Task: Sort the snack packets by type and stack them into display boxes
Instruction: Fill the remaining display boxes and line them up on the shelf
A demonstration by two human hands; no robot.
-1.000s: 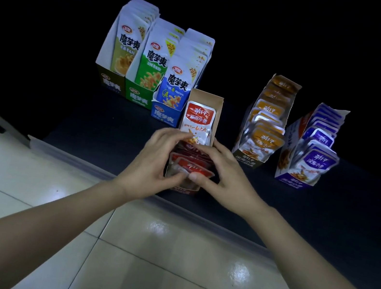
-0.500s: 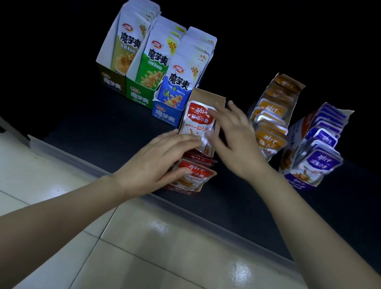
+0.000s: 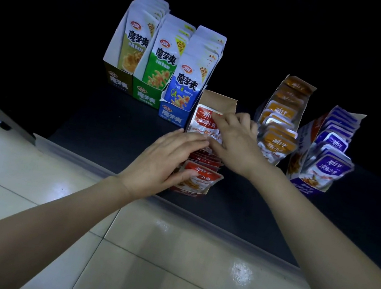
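Since half a second earlier the right hand [image 3: 235, 144] had drawn in from beside the box and onto the upright rear packet [image 3: 200, 123], while the left hand [image 3: 168, 161] had hardly shifted. The right hand's bent fingers lay across the top of that packet and its thumb ran along the lower edge; whether it pinched the packet or only touched it could not be told. The left hand was apart and flat, its straight fingers pressing on the leaning red packets [image 3: 200, 179] at the centre of the frame, thumb resting on the front one.

These packets sat in a row inside the red box [image 3: 217, 100], whose brown back flap rose just behind the rear packet. The box stood near the front edge of the dark counter [image 3: 111, 125].

Just right of the hands, an orange box [image 3: 296, 86] held a long file of orange packets [image 3: 276, 147]. Further right, a purple box [image 3: 301, 189] held purple packets [image 3: 330, 166], tilted toward the lower right.

Above and left of the red box, three tall boxes stood side by side and touching: the olive box [image 3: 118, 80], the green box [image 3: 145, 95] and the blue box [image 3: 171, 115], each filled with upright white pouches.

Pale floor tiles [image 3: 162, 267] filled the lower frame.
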